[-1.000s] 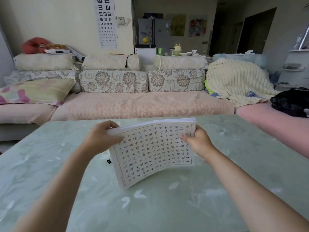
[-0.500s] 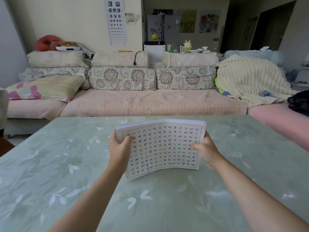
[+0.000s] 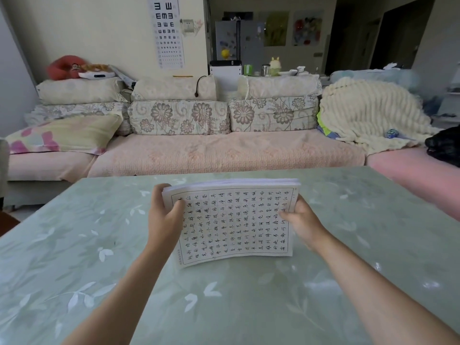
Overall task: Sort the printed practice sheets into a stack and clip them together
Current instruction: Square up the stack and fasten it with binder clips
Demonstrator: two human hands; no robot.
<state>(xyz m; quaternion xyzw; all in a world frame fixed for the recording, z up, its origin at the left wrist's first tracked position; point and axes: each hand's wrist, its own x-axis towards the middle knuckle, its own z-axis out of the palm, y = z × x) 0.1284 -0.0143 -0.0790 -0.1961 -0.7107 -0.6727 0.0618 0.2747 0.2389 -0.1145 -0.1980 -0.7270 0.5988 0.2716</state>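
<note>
A stack of printed practice sheets, white with a grid of black characters, stands tilted on its lower edge on the pale green table. My left hand grips the stack's left side, thumb on the front page. My right hand grips its right side the same way. The pages curve a little near the bottom. A small black binder clip seen earlier on the table is hidden behind my left arm.
A long sofa with floral cushions runs along the table's far edge. A cream blanket lies at its right end, beside a dark bundle. An eye chart hangs on the wall.
The stack has swung from leaning left to nearly square and upright on the table. My left hand shifted from its top corner to its left side. The view has moved left, hiding the clip.
</note>
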